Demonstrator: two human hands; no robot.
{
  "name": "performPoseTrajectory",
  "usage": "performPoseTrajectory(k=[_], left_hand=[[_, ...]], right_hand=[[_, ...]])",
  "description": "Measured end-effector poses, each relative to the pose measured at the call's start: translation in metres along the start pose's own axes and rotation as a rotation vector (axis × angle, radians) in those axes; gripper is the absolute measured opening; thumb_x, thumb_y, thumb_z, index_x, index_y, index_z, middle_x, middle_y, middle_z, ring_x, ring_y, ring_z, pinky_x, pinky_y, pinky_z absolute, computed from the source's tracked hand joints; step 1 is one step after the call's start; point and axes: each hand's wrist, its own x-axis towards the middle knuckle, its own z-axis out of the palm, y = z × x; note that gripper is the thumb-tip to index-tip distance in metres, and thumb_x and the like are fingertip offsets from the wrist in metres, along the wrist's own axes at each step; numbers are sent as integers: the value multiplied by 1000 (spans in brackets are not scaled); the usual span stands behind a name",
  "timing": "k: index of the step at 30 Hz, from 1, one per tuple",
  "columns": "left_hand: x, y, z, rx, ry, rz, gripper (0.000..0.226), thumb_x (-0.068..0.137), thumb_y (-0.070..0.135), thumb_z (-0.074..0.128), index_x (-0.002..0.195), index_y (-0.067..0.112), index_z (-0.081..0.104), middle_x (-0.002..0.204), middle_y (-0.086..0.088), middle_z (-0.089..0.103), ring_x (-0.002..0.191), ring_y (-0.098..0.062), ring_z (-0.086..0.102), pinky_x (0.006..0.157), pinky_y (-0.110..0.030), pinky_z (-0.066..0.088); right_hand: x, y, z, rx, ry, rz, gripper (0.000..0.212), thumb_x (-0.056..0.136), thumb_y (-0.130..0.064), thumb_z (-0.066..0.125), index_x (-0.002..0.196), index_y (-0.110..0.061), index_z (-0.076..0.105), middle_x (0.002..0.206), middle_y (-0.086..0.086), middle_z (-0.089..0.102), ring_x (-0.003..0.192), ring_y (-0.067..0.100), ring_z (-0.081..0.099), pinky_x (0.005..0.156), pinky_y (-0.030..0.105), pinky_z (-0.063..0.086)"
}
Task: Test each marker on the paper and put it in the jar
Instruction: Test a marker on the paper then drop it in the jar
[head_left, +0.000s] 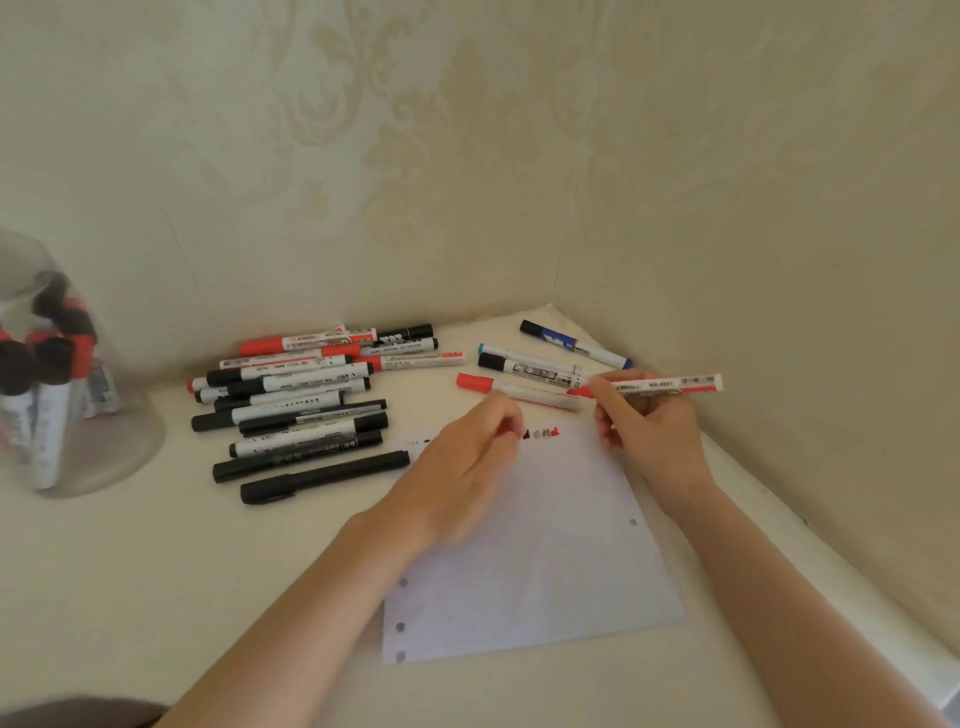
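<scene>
Right hand (647, 426) grips an uncapped red marker (660, 386) above the paper (530, 571); left hand (462, 467) pinches what appears to be its red cap (503, 429). Jar (57, 374) stands far left, holding markers

Bare table (171, 582) lies open between the paper (535, 566) and the jar (62, 374) at the far left, so a way across is free along the near side. Farther back, a heap of markers (306, 400) lies between them. Four loose markers (545, 366) crowd the far corner, where two walls (779, 260) meet and close off the right and rear.
</scene>
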Motion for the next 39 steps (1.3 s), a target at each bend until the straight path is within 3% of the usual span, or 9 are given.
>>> performPoseTrajectory(k=[3,6,9,11,17,24,33,39], left_hand=[[-14,0,-24,9,-11,-111,23,102,20,29,101,25,51,95,10,52,80,4,47,69,-13,34],[-33,-4,-41,85,-50,-181,33,105,24,30,134,26,45,117,11,49,104,4,48,84,-4,34],[-56,-8,-52,-40,96,-169,47,102,19,46,147,26,36,102,18,60,93,1,57,90,-14,43],[-71,-11,-61,-146,197,-170,50,95,15,58,142,24,43,99,18,69,94,-1,63,93,-21,47],[-102,-8,-84,-189,335,-188,19,83,13,74,98,19,64,95,9,75,91,-3,69,81,-13,48],[-122,-8,-105,-212,439,-134,22,82,11,75,96,26,70,94,12,73,91,-7,69,82,-19,53],[-127,-5,-111,-190,448,-98,24,81,10,76,95,29,70,92,18,71,87,-4,68,77,-11,48],[-130,-3,-110,-251,513,-75,19,81,10,76,96,22,73,93,10,74,88,-8,69,82,-25,56]], right_hand=[[-15,-20,9,52,-66,41,24,95,-28,66,83,-6,69,63,5,65,54,16,58,46,25,47],[-41,-35,30,163,-199,185,34,100,-30,57,87,0,68,60,8,60,50,17,53,43,25,42],[-61,-44,51,246,-246,253,24,99,-21,58,86,-1,65,59,8,57,49,16,50,42,23,41],[-70,-49,63,271,-254,268,24,98,-20,61,81,-3,64,59,8,58,49,15,51,43,22,42],[-94,-59,98,263,-323,287,25,95,-22,66,74,-7,67,60,7,59,50,13,53,45,21,44],[-107,-67,123,159,-344,259,29,93,-28,68,71,-9,65,60,4,57,51,14,50,49,24,41],[-119,-71,140,153,-412,235,31,92,-29,69,77,-2,71,64,10,62,53,15,54,52,24,45],[-126,-74,147,220,-439,255,30,89,-29,71,79,-1,72,65,10,60,55,14,53,50,21,44]])
